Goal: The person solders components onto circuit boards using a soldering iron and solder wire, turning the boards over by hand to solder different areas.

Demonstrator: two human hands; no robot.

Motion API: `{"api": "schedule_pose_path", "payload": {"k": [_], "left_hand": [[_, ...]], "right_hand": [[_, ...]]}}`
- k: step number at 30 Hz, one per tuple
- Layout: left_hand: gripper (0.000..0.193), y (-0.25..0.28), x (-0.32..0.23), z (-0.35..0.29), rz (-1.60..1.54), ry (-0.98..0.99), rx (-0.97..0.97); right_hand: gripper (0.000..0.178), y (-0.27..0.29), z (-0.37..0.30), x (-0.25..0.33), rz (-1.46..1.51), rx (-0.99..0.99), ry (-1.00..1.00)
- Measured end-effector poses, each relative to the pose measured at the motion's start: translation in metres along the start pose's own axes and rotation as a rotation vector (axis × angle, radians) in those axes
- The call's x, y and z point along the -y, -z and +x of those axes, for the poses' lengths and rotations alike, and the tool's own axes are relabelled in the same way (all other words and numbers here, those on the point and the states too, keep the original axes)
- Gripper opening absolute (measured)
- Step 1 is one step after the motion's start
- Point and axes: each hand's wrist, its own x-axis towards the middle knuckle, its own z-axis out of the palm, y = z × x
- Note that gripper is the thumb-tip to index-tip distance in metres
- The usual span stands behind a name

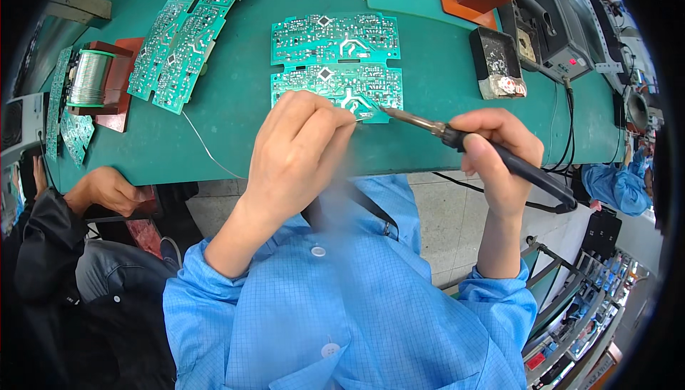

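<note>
A green circuit board panel (335,39), made of two joined boards, lies on the green bench mat in front of me. My left hand (294,151) is closed in a pinch at its near edge, fingertips on solder wire (203,144), whose tail runs off to the left. Part of the near board is hidden beneath that hand. Wrapped round the black handle of a soldering iron (549,181), my right hand (505,158) points the tip leftward at the near board's lower right. Whether tip and board touch, I cannot tell.
Several more circuit boards (178,47) overlap at the left, beside a solder spool (90,79) on a brown stand. A person's hand (110,190) rests at the left bench edge. Rightward stand a black tray (492,54) and a soldering station (564,33) with cables.
</note>
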Motion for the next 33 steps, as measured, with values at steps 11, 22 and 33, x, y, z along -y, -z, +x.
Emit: {"api": "schedule_pose_path", "payload": {"k": [11,22,33], "left_hand": [[0.013,0.043,-0.007,-0.023,-0.167,0.165,0.189],[0.036,0.037,0.003,-0.019,0.204,0.353,0.137],[0.017,0.050,0.005,0.025,0.186,0.136,-0.104]], "right_hand": [[0.024,0.031,-0.019,-0.042,-0.117,-0.429,0.218],[0.037,-0.026,0.043,-0.051,-0.522,0.004,0.625],[0.034,-0.024,0.064,-0.029,-0.028,-0.033,0.407]]}}
